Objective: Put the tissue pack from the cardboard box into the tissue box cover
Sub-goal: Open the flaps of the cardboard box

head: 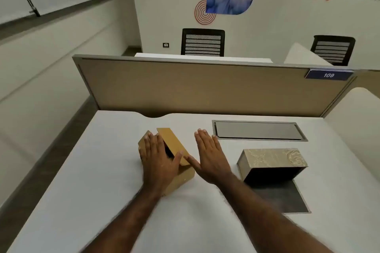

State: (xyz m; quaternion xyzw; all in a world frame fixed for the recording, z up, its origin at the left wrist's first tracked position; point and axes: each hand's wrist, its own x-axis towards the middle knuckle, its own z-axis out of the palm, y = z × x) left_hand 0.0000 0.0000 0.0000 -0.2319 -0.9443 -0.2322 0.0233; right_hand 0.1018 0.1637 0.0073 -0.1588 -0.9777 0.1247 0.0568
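A: Report the position and appearance of the cardboard box [181,176].

B: It lies on the white desk [98,170], left of centre. Plain tan card, rectangular, set at an angle. One long lid flap [174,146] stands raised and tilted to the right; the opening beneath shows only dark interior. The tissue pack cannot be seen.

A: Hand states?

B: The left hand [159,160] rests flat on top of the box, fingers extended and spread, thumb touching the flap; it grips nothing. The right hand [209,156] is open and flat, fingers together, palm down just right of the box, its thumb reaching the flap's lower edge.

A: Tissue box cover [273,160]?

B: Near the right hand, apart from it. Beige-gold patterned exterior, grey side, dark empty interior; its open side faces the person, with a dark panel [283,199] lying flat on the desk.
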